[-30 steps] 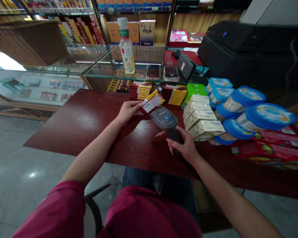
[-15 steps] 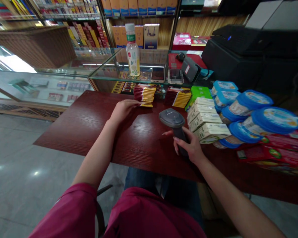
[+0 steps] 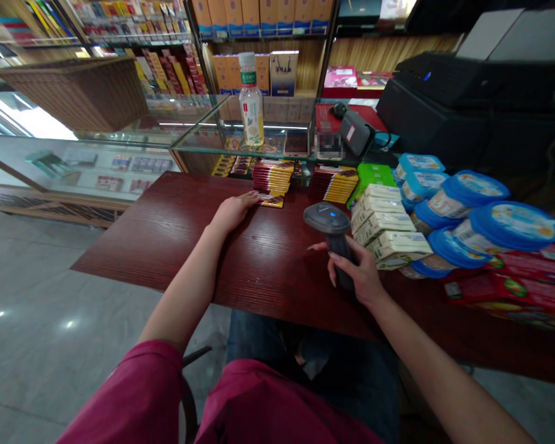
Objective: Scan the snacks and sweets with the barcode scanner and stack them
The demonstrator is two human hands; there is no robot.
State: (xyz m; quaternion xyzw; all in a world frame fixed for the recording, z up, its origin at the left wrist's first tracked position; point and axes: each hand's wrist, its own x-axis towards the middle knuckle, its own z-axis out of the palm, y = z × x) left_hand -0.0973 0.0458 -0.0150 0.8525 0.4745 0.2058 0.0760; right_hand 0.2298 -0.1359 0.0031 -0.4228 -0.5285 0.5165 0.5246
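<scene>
We are gripping the scanner (image 3: 327, 220) by its handle in the right hand (image 3: 363, 271), beside the boxes (image 3: 398, 245). Farther out, we are resting the left hand (image 3: 234, 213) with fingertips on the packet (image 3: 274, 200), at its left end; we cannot tell whether they are pinching it. The packet is lying on the tabletop (image 3: 259, 265) just in front of the left stack (image 3: 272, 176). Beyond, the bottle (image 3: 251, 111) is standing on the glass case (image 3: 198, 143).
</scene>
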